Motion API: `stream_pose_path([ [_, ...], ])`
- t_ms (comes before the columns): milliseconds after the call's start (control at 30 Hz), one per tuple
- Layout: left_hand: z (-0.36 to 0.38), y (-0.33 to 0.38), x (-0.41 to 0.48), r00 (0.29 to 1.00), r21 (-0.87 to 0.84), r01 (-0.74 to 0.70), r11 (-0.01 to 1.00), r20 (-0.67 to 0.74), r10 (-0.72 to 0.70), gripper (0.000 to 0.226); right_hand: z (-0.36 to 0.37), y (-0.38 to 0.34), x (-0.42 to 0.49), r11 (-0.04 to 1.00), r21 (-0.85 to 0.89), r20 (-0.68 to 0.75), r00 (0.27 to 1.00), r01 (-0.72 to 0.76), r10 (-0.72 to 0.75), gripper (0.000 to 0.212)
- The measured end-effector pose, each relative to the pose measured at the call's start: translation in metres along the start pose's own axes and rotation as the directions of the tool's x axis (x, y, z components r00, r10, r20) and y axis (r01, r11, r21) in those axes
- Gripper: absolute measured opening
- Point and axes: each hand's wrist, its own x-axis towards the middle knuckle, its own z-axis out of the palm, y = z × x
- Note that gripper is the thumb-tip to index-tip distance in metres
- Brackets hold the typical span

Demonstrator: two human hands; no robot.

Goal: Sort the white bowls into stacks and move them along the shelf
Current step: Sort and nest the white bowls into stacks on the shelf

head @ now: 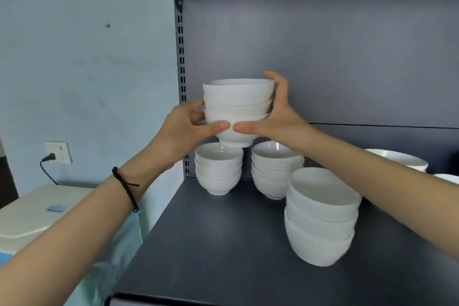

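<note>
Here both hands point(183, 129) point(275, 119) clasp a raised stack of bowls point(238, 109).

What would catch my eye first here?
A held stack of white bowls hangs in the air above the dark shelf, with the left grip and right grip curled round its sides. Below, three more stand on the shelf: a left stack, a middle stack and a near stack.

White bowls point(238, 107), dark grey shelf point(211, 243), pale blue wall point(87, 57), black wristband point(126, 187).
</note>
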Motion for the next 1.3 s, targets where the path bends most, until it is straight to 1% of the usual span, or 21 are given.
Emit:
stream_pose_path([
  [133,-0.023,-0.041,0.015,0.999,-0.019,0.032,0.999,0.034,-0.032,0.056,0.028,0.012,0.023,0.992,-0.068,0.052,0.992,-0.11,0.114,0.126],
  [300,-0.031,-0.08,0.029,0.992,-0.092,0.062,0.994,0.119,-0.051,0.055,0.05,0.032,0.036,0.972,-0.109,0.048,0.975,-0.209,0.215,0.133],
  [533,-0.029,-0.115,0.042,0.982,-0.123,0.085,0.989,0.176,-0.063,0.055,0.06,0.053,0.044,0.941,-0.174,0.041,0.953,-0.29,0.301,0.134],
  [667,-0.032,-0.132,0.047,0.976,-0.124,0.107,0.986,0.203,-0.081,0.06,0.069,0.062,0.048,0.926,-0.193,0.037,0.941,-0.324,0.337,0.131],
  [767,-0.032,-0.142,0.046,0.966,-0.128,0.121,0.984,0.242,-0.087,0.059,0.072,0.068,0.049,0.918,-0.199,0.035,0.934,-0.343,0.356,0.131],
  [933,-0.027,-0.155,0.047,0.96,-0.137,0.124,0.983,0.268,-0.084,0.061,0.076,0.078,0.042,0.9,-0.216,0.015,0.92,-0.379,0.391,0.123],
  [1033,-0.025,-0.159,0.049,0.96,-0.135,0.122,0.983,0.269,-0.082,0.066,0.076,0.079,0.041,0.893,-0.208,0.014,0.912,-0.399,0.411,0.12],
  [1133,-0.024,-0.159,0.048,0.959,-0.144,0.111,0.983,0.274,-0.068,0.065,0.077,0.076,0.039,0.886,-0.175,0.017,0.899,-0.429,0.438,0.12],
  [1200,-0.023,-0.159,0.045,0.961,-0.161,0.11,0.981,0.268,-0.063,0.061,0.077,0.073,0.039,0.88,-0.151,0.023,0.888,-0.451,0.459,0.123],
  [1300,-0.021,-0.158,0.042,0.96,-0.184,0.118,0.976,0.274,-0.065,0.058,0.075,0.065,0.042,0.854,-0.077,0.039,0.854,-0.515,0.519,0.129],
])
